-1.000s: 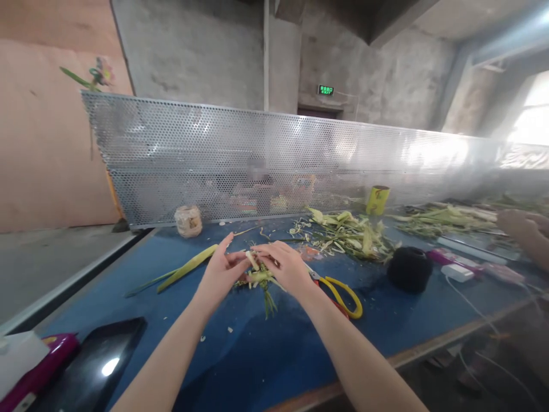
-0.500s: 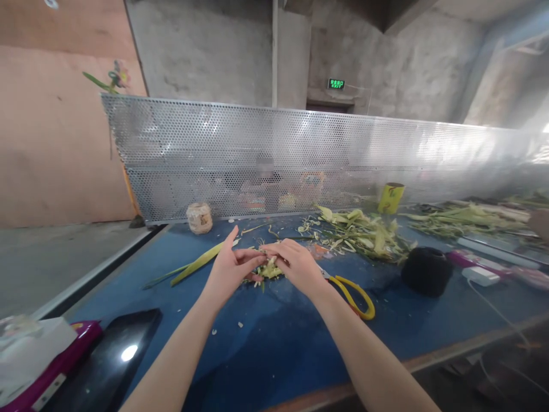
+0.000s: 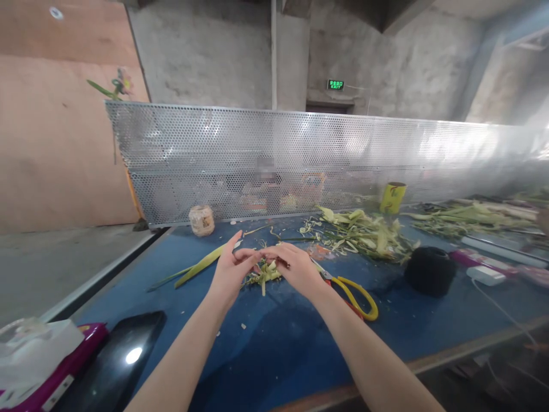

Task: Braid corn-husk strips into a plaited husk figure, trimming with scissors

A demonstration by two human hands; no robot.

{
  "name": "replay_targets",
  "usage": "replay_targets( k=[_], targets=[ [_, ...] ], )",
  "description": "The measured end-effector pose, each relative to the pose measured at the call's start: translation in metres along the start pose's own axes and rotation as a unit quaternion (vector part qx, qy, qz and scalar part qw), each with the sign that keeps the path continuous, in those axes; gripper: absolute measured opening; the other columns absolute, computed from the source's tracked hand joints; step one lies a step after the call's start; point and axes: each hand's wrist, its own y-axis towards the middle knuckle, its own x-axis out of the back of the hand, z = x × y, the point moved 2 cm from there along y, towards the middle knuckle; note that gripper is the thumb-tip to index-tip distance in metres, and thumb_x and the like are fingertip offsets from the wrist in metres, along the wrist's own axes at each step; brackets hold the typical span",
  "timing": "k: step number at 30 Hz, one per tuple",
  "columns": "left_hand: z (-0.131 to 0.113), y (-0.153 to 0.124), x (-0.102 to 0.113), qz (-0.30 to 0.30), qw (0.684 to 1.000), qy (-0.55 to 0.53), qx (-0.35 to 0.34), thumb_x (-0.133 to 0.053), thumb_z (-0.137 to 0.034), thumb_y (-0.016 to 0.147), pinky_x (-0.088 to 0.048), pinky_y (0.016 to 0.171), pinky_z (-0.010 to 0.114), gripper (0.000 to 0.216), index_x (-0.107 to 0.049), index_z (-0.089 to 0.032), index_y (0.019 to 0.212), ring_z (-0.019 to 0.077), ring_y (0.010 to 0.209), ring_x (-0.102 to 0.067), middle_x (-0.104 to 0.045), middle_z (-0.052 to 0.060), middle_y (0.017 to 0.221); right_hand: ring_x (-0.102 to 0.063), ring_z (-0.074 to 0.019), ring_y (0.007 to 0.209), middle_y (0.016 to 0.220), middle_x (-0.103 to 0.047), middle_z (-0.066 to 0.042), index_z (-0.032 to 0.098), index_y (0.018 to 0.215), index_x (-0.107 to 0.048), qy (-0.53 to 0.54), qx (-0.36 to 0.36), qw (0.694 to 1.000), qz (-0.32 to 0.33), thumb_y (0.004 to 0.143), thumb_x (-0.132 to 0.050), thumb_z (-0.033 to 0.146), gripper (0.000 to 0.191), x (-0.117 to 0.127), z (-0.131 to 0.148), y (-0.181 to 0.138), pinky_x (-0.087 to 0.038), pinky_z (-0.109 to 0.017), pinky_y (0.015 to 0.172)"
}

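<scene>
Pinching a small bundle of leaf strips at centre frame, just above the blue desk.
Left hand and right hand both grasping it; light, limp, probably easily torn, so best held near the folded middle.

Daylight is coming in from the far right, washing out the upper right corner and hazing that end of the perforated screen. Glare is streaking across the screen's metal. A bright spot is reflecting off the black phone at near left. Soft shadows are lying under the forearms on the table. Wide-lens distortion is bending edges; the right margin is blurring.
</scene>
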Motion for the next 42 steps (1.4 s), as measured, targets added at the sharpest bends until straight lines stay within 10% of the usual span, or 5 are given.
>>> replay_targets(
  k=[10, 25, 31, 42],
  targets=[
    [0.012, 0.001, 0.000, -0.029, 0.992, -0.096, 0.074, -0.068, -0.009, 0.056, -0.037, 0.045, 0.017, 0.075, -0.034, -0.016, 0.122, 0.0097, 0.057, -0.056, -0.058, -0.004, 0.061, -0.060, -0.0125, 0.076, 0.078, -0.065, -0.001, 0.021, 0.095, -0.061, 0.249, -0.152, 0.956, 0.038, 0.067, -0.051, 0.013, 0.030, -0.013, -0.018, 0.002, -0.047, -0.029, 0.073],
    [0.007, 0.004, 0.007, 0.008, 0.994, 0.100, 0.044, -0.065, -0.028, 0.062, -0.023, 0.040, 0.019, 0.068, -0.034, -0.015, 0.121, 0.0029, 0.038, -0.033, -0.051, -0.005, 0.062, -0.061, -0.0130, 0.065, 0.075, -0.068, -0.004, 0.016, 0.091, -0.063, 0.364, -0.352, 0.863, 0.000, 0.063, -0.062, 0.027, 0.030, -0.010, -0.025, 0.002, -0.046, -0.024, 0.058],
    [-0.004, -0.002, 0.005, 0.026, 0.913, 0.386, -0.129, -0.045, -0.035, 0.078, -0.034, 0.057, 0.024, 0.049, -0.037, -0.019, 0.124, 0.0102, 0.053, -0.043, -0.048, -0.003, 0.064, -0.060, -0.0117, 0.060, 0.069, -0.067, -0.002, 0.017, 0.085, -0.064, 0.381, -0.351, 0.855, -0.013, 0.060, -0.065, 0.027, 0.028, -0.011, -0.024, 0.001, -0.044, -0.022, 0.054],
    [0.000, -0.002, 0.004, 0.176, 0.860, 0.448, -0.170, -0.052, -0.023, 0.073, -0.034, 0.082, 0.033, 0.064, -0.024, -0.025, 0.131, 0.0175, 0.075, -0.051, -0.060, -0.001, 0.068, -0.061, -0.0125, 0.061, 0.071, -0.067, -0.002, 0.017, 0.084, -0.064, 0.406, -0.362, 0.839, -0.023, 0.056, -0.067, 0.029, 0.031, -0.013, -0.031, 0.000, -0.046, -0.024, 0.059]
  ],
)
